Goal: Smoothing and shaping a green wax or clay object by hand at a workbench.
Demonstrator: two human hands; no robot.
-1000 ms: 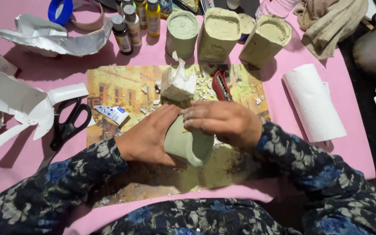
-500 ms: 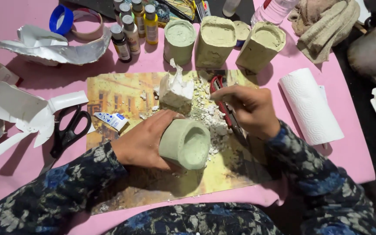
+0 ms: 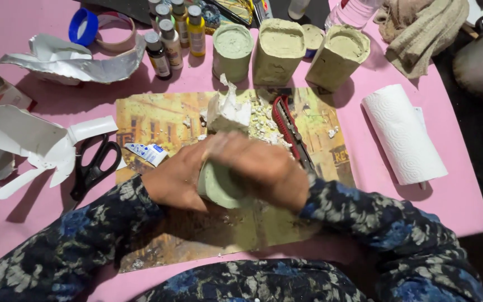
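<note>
Both hands, left hand (image 3: 177, 182) and right hand (image 3: 258, 168), clasp green plaster cast (image 3: 219, 187) over printed mat (image 3: 157, 120)

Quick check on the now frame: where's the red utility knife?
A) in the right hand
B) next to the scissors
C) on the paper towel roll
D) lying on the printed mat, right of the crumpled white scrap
D: the red utility knife lies on the printed mat, just right of the crumpled white scrap; both the left hand and right hand are on the green cast pot.
</note>
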